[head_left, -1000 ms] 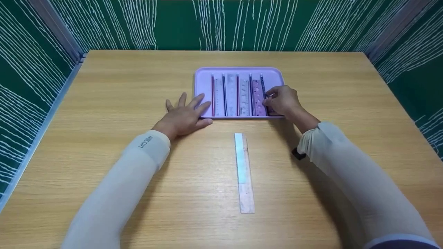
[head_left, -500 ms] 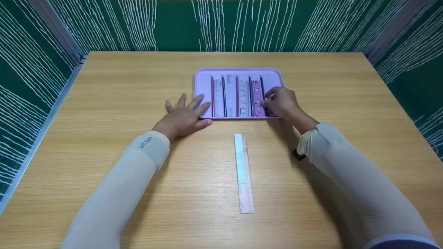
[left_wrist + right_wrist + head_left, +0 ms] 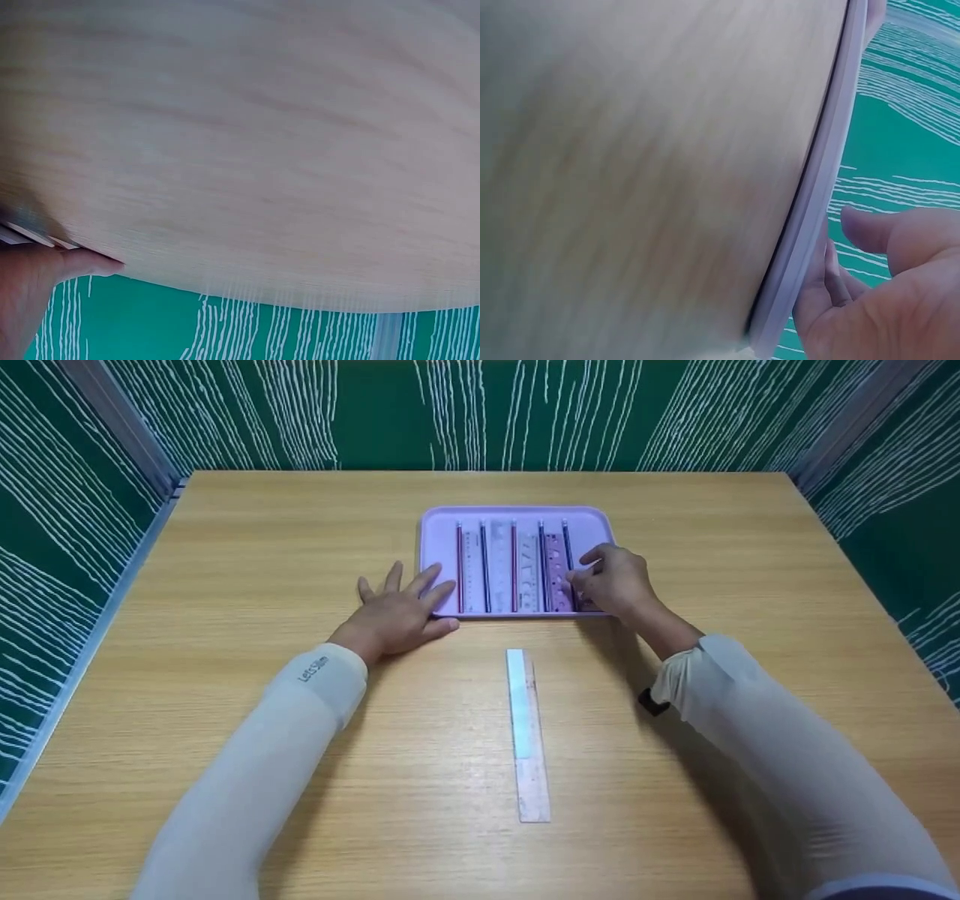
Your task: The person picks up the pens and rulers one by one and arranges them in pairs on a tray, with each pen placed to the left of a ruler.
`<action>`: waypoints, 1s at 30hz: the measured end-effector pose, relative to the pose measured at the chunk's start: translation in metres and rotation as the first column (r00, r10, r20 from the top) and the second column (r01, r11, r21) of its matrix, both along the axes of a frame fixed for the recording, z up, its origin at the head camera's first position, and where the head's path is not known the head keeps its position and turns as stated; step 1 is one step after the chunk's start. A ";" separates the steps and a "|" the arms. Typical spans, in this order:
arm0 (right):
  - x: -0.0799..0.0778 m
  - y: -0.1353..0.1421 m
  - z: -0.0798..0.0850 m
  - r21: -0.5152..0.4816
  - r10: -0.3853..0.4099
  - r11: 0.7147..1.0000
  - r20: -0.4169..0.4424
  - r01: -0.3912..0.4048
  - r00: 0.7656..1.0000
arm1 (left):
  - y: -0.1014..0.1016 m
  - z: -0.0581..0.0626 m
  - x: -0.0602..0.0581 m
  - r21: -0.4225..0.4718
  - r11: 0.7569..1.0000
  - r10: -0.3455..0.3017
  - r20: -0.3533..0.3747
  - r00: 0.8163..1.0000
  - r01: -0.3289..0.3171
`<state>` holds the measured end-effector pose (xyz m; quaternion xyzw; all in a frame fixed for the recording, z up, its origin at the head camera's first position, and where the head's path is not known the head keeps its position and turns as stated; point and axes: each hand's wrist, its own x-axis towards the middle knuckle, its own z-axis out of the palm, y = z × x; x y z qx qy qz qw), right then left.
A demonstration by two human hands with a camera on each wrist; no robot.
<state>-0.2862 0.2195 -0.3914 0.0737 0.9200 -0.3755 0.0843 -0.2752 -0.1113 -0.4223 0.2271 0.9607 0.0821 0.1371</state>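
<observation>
A lilac tray (image 3: 517, 512) lies on the table with pencils and rulers alternating side by side. My left hand (image 3: 394, 619) rests with spread fingers on its left front corner. At the right end, my right hand (image 3: 619, 579) hovers over the rightmost dark pencil (image 3: 568, 544), its thumb and fingers apart. Left of that pencil lies a pink ruler (image 3: 556, 566), and farther left a clear ruler (image 3: 529, 570). A red pencil (image 3: 460, 559) is the leftmost piece. In the right wrist view, the thumb (image 3: 866, 231) stands away from the other fingers, partly hidden behind the tray rim (image 3: 810, 202).
A long, flat strip (image 3: 529, 735), part pale blue and part pinkish, lies on the wooden table (image 3: 300, 532) in front of the tray. Green walls (image 3: 382, 416) with white streaks stand around the far edge and sides.
My right hand's fingers have parted beside the rightmost pencil, and the hand has lifted slightly. That pencil lies slightly nearer the pink ruler. The left hand has stayed in place.
</observation>
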 end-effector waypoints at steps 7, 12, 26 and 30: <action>0.010 -0.002 0.002 -0.045 -0.006 0.999 -0.025 0.005 1.000 | -0.001 0.000 0.001 -0.002 1.000 0.000 -0.001 1.000 0.000; 0.019 -0.007 0.000 -0.160 0.017 0.987 0.001 -0.017 1.000 | -0.001 -0.001 0.000 -0.016 1.000 -0.006 -0.009 1.000 0.006; 0.049 -0.019 -0.003 -0.418 0.174 0.895 0.003 -0.156 0.985 | 0.000 0.000 0.001 0.002 1.000 0.003 0.000 1.000 -0.003; 0.057 -0.021 -0.003 -0.431 0.228 0.882 0.035 -0.191 0.973 | 0.001 0.001 0.001 0.003 1.000 0.003 0.000 1.000 -0.003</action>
